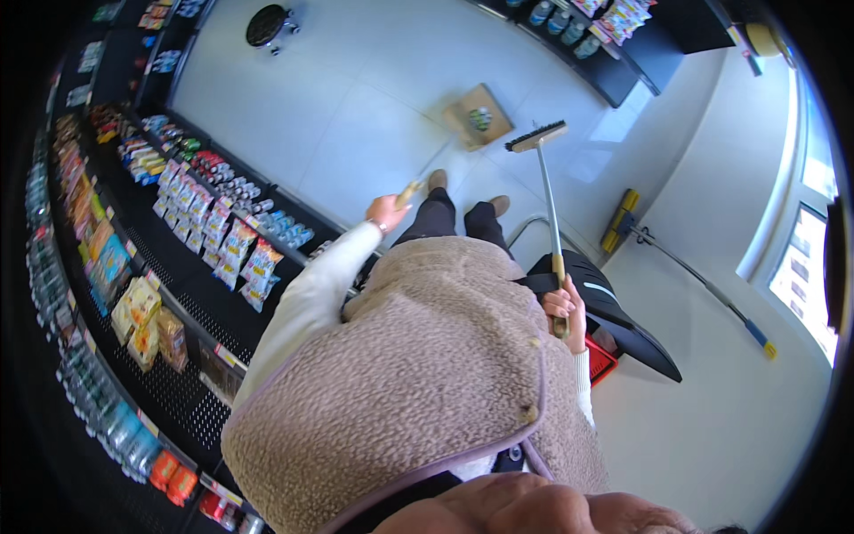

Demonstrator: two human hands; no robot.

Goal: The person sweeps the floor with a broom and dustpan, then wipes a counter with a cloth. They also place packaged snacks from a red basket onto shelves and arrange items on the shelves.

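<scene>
My left hand (387,213) grips the wooden handle (407,194) of a long tool. Its thin rod, blurred, runs towards a tan, shallow, dustpan-like tray (492,115) near the floor. A small green and white patterned patch (480,119) shows on the tray; I cannot tell what it is. In my right hand (564,308) is the wooden grip of a small broom (550,200) with a pale metal shaft. The broom's wooden head with black bristles (536,136) points away from me, beside the tray and apart from it.
Shelves of snack bags (235,248), cans and bottles curve along my left. Beside my right hand stands a black bin-like container (604,294) with a red basket (600,360). A mop (694,274) leans at the right wall. Ahead are a round stool (265,25) and another shelf (580,50).
</scene>
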